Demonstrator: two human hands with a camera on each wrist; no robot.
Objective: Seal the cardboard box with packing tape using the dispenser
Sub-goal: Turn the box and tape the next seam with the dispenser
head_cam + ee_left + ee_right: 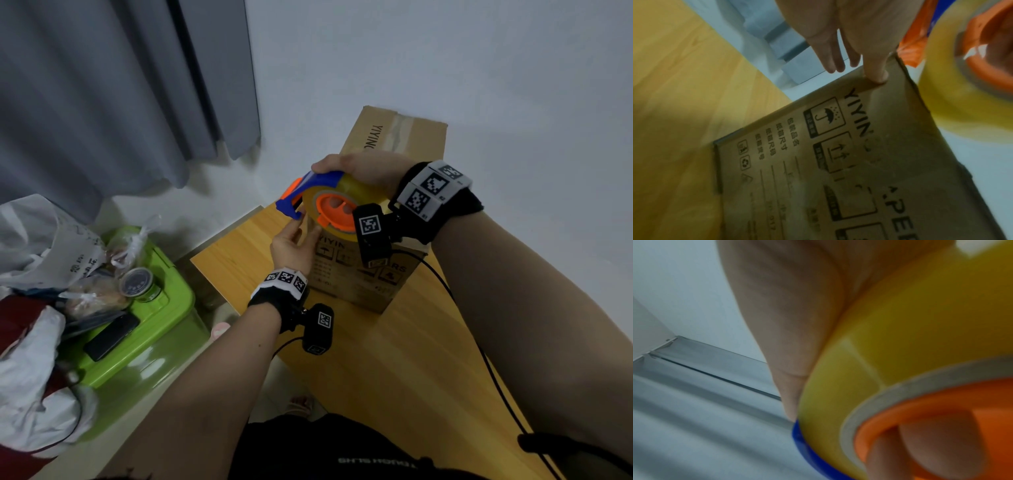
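Note:
A brown cardboard box (359, 281) with black print stands on the wooden table (394, 359), its top flaps down. My right hand (363, 168) grips the blue and orange tape dispenser (325, 202) just above the box's near top edge. Its fingers reach through the orange hub (941, 402), and the hand lies over the yellowish tape roll (879, 337). My left hand (294, 243) is under the dispenser with straight fingers. One fingertip (875, 71) presses the box (859, 162) face near its upper corner. I cannot make out the loose tape end.
A green lidded bin (171, 308) left of the table carries plastic bags, a tin (138, 284) and a dark phone (111, 337). A grey curtain (120, 85) hangs at the back left, beside the white wall. A black cable (479, 342) crosses the table.

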